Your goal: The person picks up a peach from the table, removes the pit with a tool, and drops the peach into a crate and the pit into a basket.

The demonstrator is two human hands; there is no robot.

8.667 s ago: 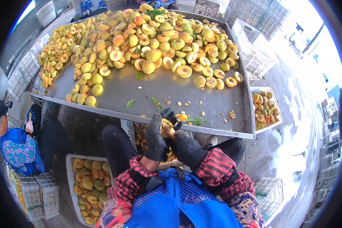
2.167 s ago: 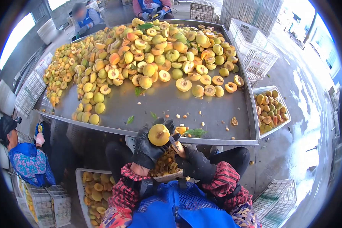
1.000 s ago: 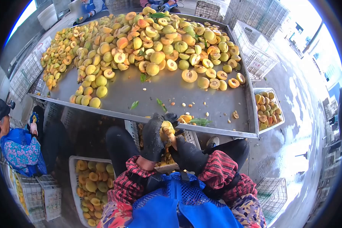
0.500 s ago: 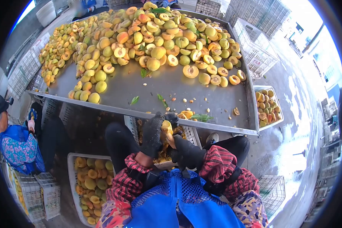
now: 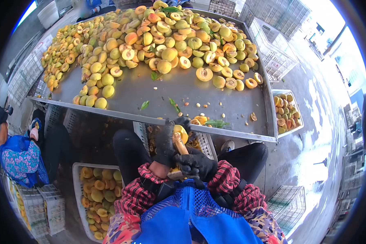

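My left hand point(image 5: 166, 140), in a dark glove, is closed round a yellow peach half point(image 5: 180, 133) above the front edge of the metal table point(image 5: 130, 97). My right hand point(image 5: 196, 163), gloved too, grips the wooden handle of a small tool point(image 5: 180, 147). The tool's upper end meets the fruit; its tip is hidden there. Below both hands stands a white crate point(image 5: 208, 147) with fruit pieces in it, partly covered by my hands.
Halved peaches point(image 5: 162, 49) are heaped on the table, with leaves and pits nearer the front. Fruit crates stand at the lower left point(image 5: 78, 195) and right point(image 5: 299, 122). A co-worker point(image 5: 22, 154) sits at the left.
My right hand has turned and moved slightly down, its fingers now showing round the handle. The peach half in my left hand has tilted, with its rounded yellow side more visible.
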